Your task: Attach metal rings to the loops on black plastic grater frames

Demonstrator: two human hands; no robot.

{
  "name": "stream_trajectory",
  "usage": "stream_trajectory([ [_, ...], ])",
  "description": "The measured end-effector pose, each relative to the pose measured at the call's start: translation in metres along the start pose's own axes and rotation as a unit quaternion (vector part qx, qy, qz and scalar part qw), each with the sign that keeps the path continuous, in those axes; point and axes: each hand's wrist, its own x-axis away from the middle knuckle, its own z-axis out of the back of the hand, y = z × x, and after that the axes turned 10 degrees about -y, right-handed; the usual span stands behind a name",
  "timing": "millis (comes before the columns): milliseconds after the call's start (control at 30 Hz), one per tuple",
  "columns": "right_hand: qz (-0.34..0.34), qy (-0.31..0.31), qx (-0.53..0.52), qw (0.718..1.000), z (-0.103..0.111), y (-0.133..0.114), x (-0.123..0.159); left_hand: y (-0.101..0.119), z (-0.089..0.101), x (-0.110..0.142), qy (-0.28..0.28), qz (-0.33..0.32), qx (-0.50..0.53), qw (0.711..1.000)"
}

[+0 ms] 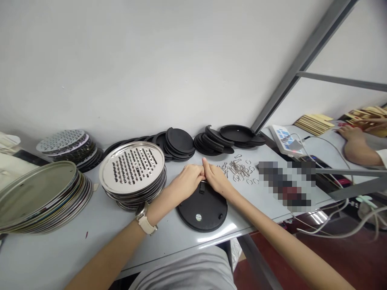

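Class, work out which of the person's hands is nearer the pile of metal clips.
Right hand: nearer, just left of the metal clips. Left hand: further left, past the right hand.

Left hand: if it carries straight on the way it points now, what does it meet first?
The left hand would meet the right hand first; their fingers look to be in contact, though depth is hard to judge from this view.

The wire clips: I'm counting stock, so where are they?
In the head view, the wire clips lie on the grey table, right of the right hand, beyond the black disc.
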Motion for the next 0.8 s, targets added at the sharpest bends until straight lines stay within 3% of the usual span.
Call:
stream_trajectory([
  [400, -0.038, -0.071, 0.178, 0.981, 0.003, -0.013, -0.013, -0.008, 0.000, 0.003, 0.017, 0.000, 0.038, 0.999],
  [800, -0.082, -0.020, 0.143, 0.986, -0.005, -0.014, -0.017, -0.016, -0.008, 0.004, 0.040, -0.001, 0.044, 0.998],
])
